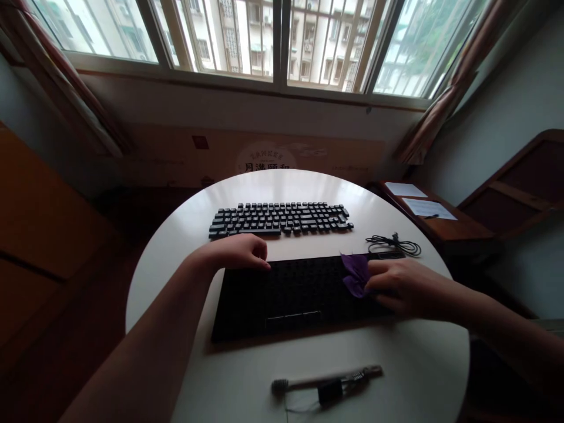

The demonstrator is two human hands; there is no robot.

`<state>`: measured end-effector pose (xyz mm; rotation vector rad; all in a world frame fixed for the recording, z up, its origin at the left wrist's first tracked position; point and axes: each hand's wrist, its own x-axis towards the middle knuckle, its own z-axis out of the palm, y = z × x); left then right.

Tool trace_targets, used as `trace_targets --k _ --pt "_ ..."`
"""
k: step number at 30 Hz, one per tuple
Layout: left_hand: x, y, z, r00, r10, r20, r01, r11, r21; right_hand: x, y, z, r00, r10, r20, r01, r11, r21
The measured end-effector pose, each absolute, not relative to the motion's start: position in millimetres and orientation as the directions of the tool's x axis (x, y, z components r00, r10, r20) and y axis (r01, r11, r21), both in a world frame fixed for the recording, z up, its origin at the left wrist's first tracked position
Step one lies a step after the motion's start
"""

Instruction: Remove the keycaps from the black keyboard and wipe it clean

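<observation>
A black keyboard base [291,294] with its keycaps off lies on the white round table [247,376]. My left hand [240,251] is at its far left edge, fingers curled and thumb on the rim, gripping it. A purple cloth [355,275] is pinched in my right hand [394,285], which presses it onto the right part of the base. Behind the base, the black keycaps [282,218] are laid out in rows in keyboard order.
A coiled black cable [394,244] lies at the table's right. Near the front edge are a toothbrush [308,383] and a small black tool with wire ends [330,390]. Papers [429,208] with a pen rest on a wooden surface at right. Windows stand beyond.
</observation>
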<state>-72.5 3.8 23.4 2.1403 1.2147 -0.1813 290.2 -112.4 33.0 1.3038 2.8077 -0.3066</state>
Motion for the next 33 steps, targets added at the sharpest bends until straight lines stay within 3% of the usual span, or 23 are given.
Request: trace_targets --k 5,9,14,18,21,23,27,33 --pt "-71.7 4.5 21.9 0.555 0.712 -0.430 0.804 -0.326 0.497 284.1 -141.6 41.3 -0.634 0.753 -0.178 0.763 0.572 -0.300" --pt "-73.9 4.6 22.3 0.566 0.708 -0.422 0.798 -0.341 0.497 291.1 -140.2 47.0 -0.598 0.781 -0.179 0.785 0.526 -0.327" --pt "-94.1 9.5 26.7 0.553 0.741 -0.380 0.802 -0.350 0.484 302.9 -110.5 58.6 -0.384 0.921 0.070 0.891 0.390 -0.231" --pt "-114.0 12.1 31.9 0.494 0.737 -0.462 0.839 -0.263 0.477 291.4 -95.4 61.1 -0.293 0.920 0.261 0.943 0.324 -0.082" --pt "-120.1 9.5 35.1 0.440 0.708 -0.552 0.863 -0.163 0.479 271.7 -92.5 48.4 -0.368 0.912 0.183 0.929 0.368 0.036" --pt "-120.3 7.2 36.2 0.407 0.690 -0.598 0.877 -0.111 0.468 260.1 -91.3 36.8 -0.404 0.912 0.073 0.915 0.402 0.043" --pt "-119.1 6.4 34.2 0.379 0.658 -0.650 0.887 -0.057 0.459 250.7 -84.5 21.0 -0.399 0.916 -0.036 0.915 0.396 -0.071" --pt "-123.7 11.5 25.9 0.375 0.635 -0.675 0.857 0.041 0.514 234.8 -73.9 15.1 -0.432 0.901 -0.041 0.887 0.417 -0.197"
